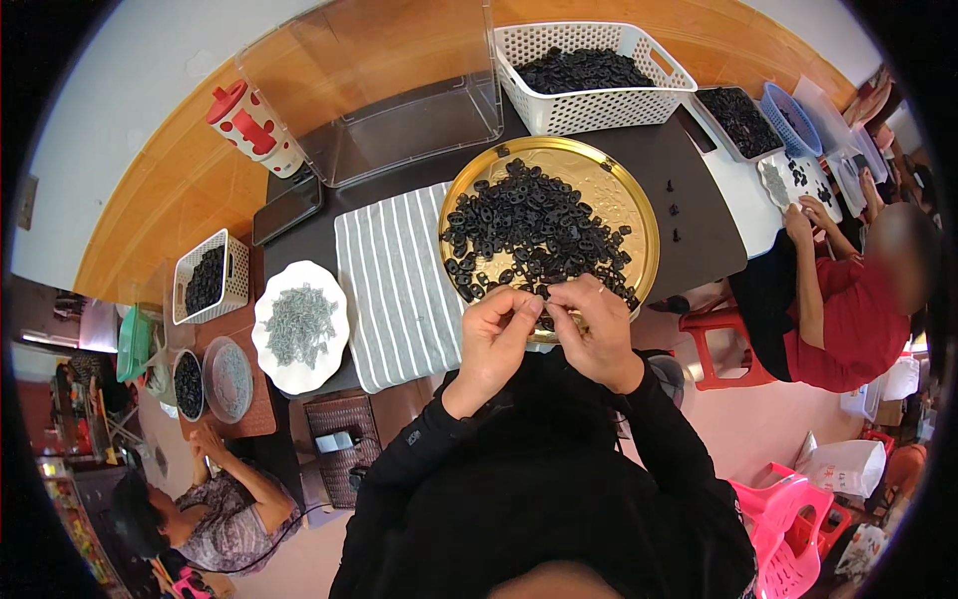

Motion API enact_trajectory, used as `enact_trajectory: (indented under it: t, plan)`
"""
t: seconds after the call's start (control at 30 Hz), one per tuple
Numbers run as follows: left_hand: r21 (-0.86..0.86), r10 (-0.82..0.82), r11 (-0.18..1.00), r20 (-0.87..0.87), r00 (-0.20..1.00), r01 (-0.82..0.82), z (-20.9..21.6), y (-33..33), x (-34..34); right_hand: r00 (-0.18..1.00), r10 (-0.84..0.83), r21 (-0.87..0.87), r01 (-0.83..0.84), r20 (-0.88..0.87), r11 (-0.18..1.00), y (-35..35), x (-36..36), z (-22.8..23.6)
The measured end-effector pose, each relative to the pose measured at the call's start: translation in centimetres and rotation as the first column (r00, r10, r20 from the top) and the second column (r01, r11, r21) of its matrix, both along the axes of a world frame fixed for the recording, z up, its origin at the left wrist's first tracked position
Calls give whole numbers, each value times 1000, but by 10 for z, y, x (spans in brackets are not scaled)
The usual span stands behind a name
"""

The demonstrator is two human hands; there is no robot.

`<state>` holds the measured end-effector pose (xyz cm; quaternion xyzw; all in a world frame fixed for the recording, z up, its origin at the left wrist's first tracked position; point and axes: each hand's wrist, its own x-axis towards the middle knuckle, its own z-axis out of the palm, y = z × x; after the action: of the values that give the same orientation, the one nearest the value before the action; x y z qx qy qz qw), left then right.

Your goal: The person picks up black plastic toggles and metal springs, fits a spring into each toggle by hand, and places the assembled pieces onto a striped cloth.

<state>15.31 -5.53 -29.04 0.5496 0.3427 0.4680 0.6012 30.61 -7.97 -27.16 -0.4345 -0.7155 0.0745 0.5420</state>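
Left hand (494,336) and right hand (603,336), both mine and bare, meet in front of me above the near rim of a round gold tray (611,172). On each, thumb and forefinger are pinched narrow, the two pairs of fingertips almost touching. They seem to share one small piece (545,299), but it is too tiny and too covered by my fingers for me to tell its kind.

Just beyond, a loose heap of small black parts (529,215) covers much of the tray, which sits on a dark worktop (717,228). Left of the tray lies a grey-and-white striped cloth (394,285); left of that, a white wavy-edged dish (297,381) holds a mound of small clear pieces (299,324). Behind the tray stands a white basket (604,108), with more black parts inside.

A person in red (848,324) sits to my right, another in a patterned top (235,519) to my left.

I judge this to be close fingertip work on a single piece, midway through. The next move calls for a light, steady pinch from both hands, and small, careful turns so that nothing slips onto the heap.
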Motion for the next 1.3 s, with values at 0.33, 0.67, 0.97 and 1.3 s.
enact_trajectory:
  t: [0.33,0.67,0.97,1.3]
  plan:
    - [-45,-78,996,-39,996,76,9,2,-1,943,-39,-251,-47,-329,967,-8,2,0]
    - [201,-4,979,-195,981,44,3,5,-3,913,-63,-379,-104,-403,919,-10,15,-8]
    - [-164,-117,979,31,993,121,6,-3,-27,876,107,-474,-353,-470,807,-12,-3,2]
    - [-82,-129,988,64,990,134,9,-13,-40,903,133,-502,-344,-409,793,-10,-18,4]
